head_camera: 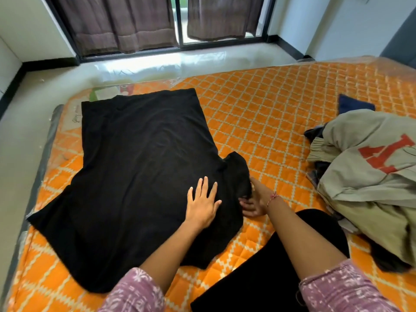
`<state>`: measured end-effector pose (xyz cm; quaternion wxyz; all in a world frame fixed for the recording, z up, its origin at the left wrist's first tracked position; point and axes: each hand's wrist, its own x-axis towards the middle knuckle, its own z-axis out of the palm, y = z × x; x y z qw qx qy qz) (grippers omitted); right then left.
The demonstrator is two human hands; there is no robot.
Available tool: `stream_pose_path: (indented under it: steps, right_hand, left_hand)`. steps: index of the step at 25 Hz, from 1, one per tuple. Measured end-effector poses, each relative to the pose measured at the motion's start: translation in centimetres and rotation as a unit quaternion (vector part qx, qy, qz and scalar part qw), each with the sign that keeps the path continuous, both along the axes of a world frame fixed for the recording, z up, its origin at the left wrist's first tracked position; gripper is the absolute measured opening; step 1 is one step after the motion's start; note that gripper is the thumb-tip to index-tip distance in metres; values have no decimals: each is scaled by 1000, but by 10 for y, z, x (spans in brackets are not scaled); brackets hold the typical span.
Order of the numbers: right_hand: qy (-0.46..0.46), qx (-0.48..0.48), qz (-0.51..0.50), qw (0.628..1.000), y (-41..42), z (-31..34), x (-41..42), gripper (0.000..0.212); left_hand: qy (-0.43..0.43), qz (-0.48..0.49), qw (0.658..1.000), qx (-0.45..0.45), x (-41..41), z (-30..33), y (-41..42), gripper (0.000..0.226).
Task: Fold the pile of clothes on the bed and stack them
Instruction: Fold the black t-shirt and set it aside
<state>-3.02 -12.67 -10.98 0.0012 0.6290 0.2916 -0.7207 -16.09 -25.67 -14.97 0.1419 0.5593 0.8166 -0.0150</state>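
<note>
While the left hand (203, 204) presses flat on the black shirt (139, 176) near the bed's (281, 104) front edge, the right hand (254, 200) grips its sleeve (237, 172), which may bunch if pulled unevenly.

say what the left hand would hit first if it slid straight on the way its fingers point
Only more of the black shirt that the left hand lies flat on, then, probably, bare orange mattress.

Black shirt laid out, rest of the laundry still heaped

The black t-shirt (139, 167) is spread flat on the orange mattress, hem toward the window, one sleeve bunched up on its right side. The unfolded pile (369, 176) sits well apart at right, a beige top with red lettering on it.
</note>
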Motion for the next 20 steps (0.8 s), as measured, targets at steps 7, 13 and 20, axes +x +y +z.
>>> stream_pose_path:
  steps: [7, 13, 20]
  right_hand:
    - [299, 36, -416, 858, 8, -17, 2, 14]
    - [197, 13, -299, 934, 33, -27, 31, 56]
    - [-65, 282, -281, 915, 46, -20, 38, 24]
  left_hand:
    - [23, 2, 998, 53, 10, -30, -4, 69]
    - [27, -10, 999, 18, 12, -29, -1, 81]
    - [33, -130, 991, 16, 11, -19, 9, 90]
